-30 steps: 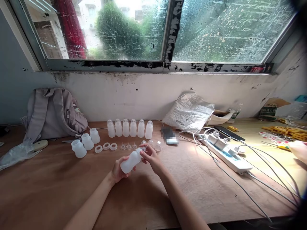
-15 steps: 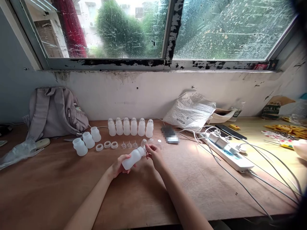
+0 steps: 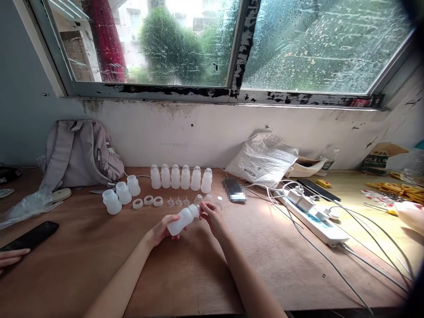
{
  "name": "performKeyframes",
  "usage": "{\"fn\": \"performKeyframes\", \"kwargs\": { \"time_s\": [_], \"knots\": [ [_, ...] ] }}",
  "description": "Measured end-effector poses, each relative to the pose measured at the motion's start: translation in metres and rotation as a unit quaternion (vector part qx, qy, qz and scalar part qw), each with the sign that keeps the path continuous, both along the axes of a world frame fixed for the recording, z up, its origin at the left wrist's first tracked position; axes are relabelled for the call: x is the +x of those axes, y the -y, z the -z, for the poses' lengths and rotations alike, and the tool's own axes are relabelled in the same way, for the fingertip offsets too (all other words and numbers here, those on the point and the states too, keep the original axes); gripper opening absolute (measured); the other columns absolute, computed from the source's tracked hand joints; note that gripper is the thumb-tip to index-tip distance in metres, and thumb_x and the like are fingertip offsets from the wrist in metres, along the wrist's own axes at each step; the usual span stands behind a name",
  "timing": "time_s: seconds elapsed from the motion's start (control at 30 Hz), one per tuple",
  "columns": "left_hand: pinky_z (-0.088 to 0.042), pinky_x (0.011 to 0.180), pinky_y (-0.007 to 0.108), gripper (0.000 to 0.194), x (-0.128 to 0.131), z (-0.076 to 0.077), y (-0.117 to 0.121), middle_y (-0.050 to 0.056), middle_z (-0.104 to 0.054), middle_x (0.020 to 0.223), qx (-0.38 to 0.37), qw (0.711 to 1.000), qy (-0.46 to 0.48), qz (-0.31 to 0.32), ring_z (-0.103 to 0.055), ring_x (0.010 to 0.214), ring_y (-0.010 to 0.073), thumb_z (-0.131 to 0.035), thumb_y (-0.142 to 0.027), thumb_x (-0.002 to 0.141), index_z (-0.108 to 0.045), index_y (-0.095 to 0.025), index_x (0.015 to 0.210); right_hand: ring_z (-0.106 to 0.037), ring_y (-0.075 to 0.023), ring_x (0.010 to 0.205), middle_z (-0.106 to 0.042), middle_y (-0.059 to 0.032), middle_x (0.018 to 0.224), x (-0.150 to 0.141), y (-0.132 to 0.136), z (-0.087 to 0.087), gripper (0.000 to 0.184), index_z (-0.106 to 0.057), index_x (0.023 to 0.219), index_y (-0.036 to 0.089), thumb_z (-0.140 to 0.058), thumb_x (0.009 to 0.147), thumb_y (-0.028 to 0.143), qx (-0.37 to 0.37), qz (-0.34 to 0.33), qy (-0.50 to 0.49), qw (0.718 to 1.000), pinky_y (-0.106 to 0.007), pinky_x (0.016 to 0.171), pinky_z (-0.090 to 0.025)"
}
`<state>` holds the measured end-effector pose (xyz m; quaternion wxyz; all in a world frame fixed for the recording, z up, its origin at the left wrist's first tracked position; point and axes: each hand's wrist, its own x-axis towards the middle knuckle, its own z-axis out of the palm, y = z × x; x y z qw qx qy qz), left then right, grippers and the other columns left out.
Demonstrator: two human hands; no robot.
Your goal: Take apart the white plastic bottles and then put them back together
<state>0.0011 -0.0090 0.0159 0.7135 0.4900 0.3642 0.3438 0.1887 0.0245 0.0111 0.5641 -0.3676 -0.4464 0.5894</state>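
My left hand (image 3: 163,229) is wrapped round the body of a frosted white baby bottle (image 3: 178,224), tilted with its neck up to the right. At the bottle's neck, the fingers of my right hand (image 3: 212,214) are pinched together; what they hold is too small to make out. Beyond my hands lie three clear teats (image 3: 178,202) and three white screw rings (image 3: 148,200). Several clear domed caps (image 3: 219,202) stand just behind my right hand. Three open bottles (image 3: 111,203) are at the left, and several capped bottles (image 3: 175,178) form a row at the back.
From the left edge, another person's hand (image 3: 11,257) touches a black phone (image 3: 31,236). A grey backpack (image 3: 79,154) leans on the wall. On the right are a silver bubble mailer (image 3: 265,157) and a white power strip (image 3: 326,227) with trailing cables.
Another person's hand with a black phone has come into view at the left. The camera view has shifted slightly. My two hands stay at the bottle almost unmoved.
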Motion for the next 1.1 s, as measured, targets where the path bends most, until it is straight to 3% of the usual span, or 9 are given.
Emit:
{"fn": "performKeyframes", "kwargs": {
  "time_s": [0.13, 0.27, 0.37, 0.47, 0.53, 0.63, 0.77, 0.93, 1.1],
  "knots": [
    [-0.029, 0.037, 0.018, 0.042, 0.006, -0.001, 0.0, 0.008, -0.061, 0.077, 0.077, 0.994, -0.064, -0.05, -0.052, 0.048, 0.0097, -0.05, -0.044, 0.071, -0.056, -0.009, 0.093, -0.046, -0.0084, 0.047, -0.049, 0.0025, 0.063, -0.005, 0.004, -0.003, 0.033, -0.053, 0.077, 0.018, -0.063, 0.062, 0.046, -0.039, -0.014, 0.073, 0.996, -0.018, 0.031, -0.032],
    [-0.026, 0.035, 0.018, 0.04, 0.012, 0.004, -0.001, 0.005, -0.061, 0.072, 0.128, 0.983, -0.092, -0.092, -0.05, 0.046, 0.009, -0.053, -0.043, 0.069, -0.057, -0.01, 0.093, -0.048, -0.009, 0.053, -0.052, 0.0009, 0.068, -0.005, 0.007, -0.006, 0.03, -0.056, 0.078, 0.018, -0.065, 0.062, 0.041, -0.006, -0.008, 0.085, 0.996, -0.018, 0.036, -0.037],
    [-0.024, 0.034, 0.019, 0.042, 0.013, 0.008, -0.002, 0.007, -0.061, 0.07, 0.083, 0.992, -0.026, -0.094, -0.047, 0.041, 0.0083, -0.045, -0.045, 0.073, -0.056, -0.009, 0.09, -0.051, -0.0101, 0.062, -0.057, -0.0025, 0.086, -0.001, 0.009, -0.013, 0.031, -0.059, 0.091, 0.02, -0.065, 0.063, 0.033, 0.033, -0.065, 0.03, 0.997, -0.021, 0.048, -0.044],
    [-0.024, 0.034, 0.019, 0.042, 0.012, 0.009, -0.002, 0.008, -0.061, 0.068, 0.034, 0.995, 0.023, -0.095, -0.045, 0.04, 0.008, -0.042, -0.045, 0.073, -0.056, -0.009, 0.088, -0.052, -0.0089, 0.06, -0.054, -0.003, 0.103, 0.002, 0.011, -0.018, 0.045, -0.054, 0.105, 0.026, -0.066, 0.062, 0.027, 0.03, -0.115, -0.028, 0.993, -0.025, 0.053, -0.047],
    [-0.023, 0.034, 0.019, 0.04, 0.011, 0.009, -0.002, 0.008, -0.061, 0.069, 0.035, 0.995, 0.027, -0.09, -0.046, 0.04, 0.0077, -0.043, -0.044, 0.073, -0.055, -0.009, 0.088, -0.05, -0.0075, 0.054, -0.055, -0.0021, 0.099, 0.001, 0.01, -0.016, 0.042, -0.054, 0.103, 0.027, -0.065, 0.063, 0.03, 0.012, -0.104, -0.046, 0.993, -0.025, 0.049, -0.046],
    [-0.022, 0.034, 0.018, 0.039, 0.01, 0.007, -0.002, 0.008, -0.061, 0.069, 0.051, 0.996, 0.012, -0.071, -0.046, 0.04, 0.0075, -0.044, -0.042, 0.073, -0.056, -0.008, 0.088, -0.045, -0.0053, 0.044, -0.054, 0.0017, 0.074, 0.001, 0.005, -0.009, 0.024, -0.056, 0.082, 0.022, -0.062, 0.066, 0.038, -0.011, -0.039, -0.043, 0.998, -0.02, 0.038, -0.039],
    [-0.021, 0.033, 0.018, 0.04, 0.01, 0.007, -0.001, 0.009, -0.061, 0.071, 0.054, 0.998, 0.002, -0.038, -0.046, 0.039, 0.0072, -0.043, -0.043, 0.075, -0.056, -0.008, 0.088, -0.04, -0.0047, 0.041, -0.046, 0.0046, 0.053, 0.003, 0.0, -0.001, 0.024, -0.055, 0.067, 0.017, -0.065, 0.064, 0.039, -0.008, 0.009, -0.03, 0.999, -0.018, 0.038, -0.035],
    [-0.024, 0.034, 0.018, 0.045, 0.011, 0.006, 0.0, 0.01, -0.062, 0.073, 0.021, 0.999, 0.012, -0.03, -0.048, 0.041, 0.0082, -0.037, -0.049, 0.078, -0.055, -0.009, 0.092, -0.043, -0.0065, 0.047, -0.049, 0.003, 0.056, 0.007, -0.001, -0.002, 0.021, -0.058, 0.069, 0.017, -0.066, 0.065, 0.035, 0.006, -0.003, -0.047, 0.999, -0.02, 0.043, -0.036],
    [-0.029, 0.037, 0.018, 0.043, 0.009, 0.002, 0.0, 0.01, -0.062, 0.078, -0.009, 1.0, 0.012, -0.009, -0.052, 0.046, 0.0095, -0.042, -0.048, 0.077, -0.054, -0.01, 0.094, -0.046, -0.0072, 0.053, -0.054, 0.0017, 0.065, 0.007, -0.002, -0.002, 0.018, -0.062, 0.073, 0.018, -0.066, 0.064, 0.033, 0.015, -0.007, -0.059, 0.998, -0.021, 0.05, -0.039]
  ]
}}
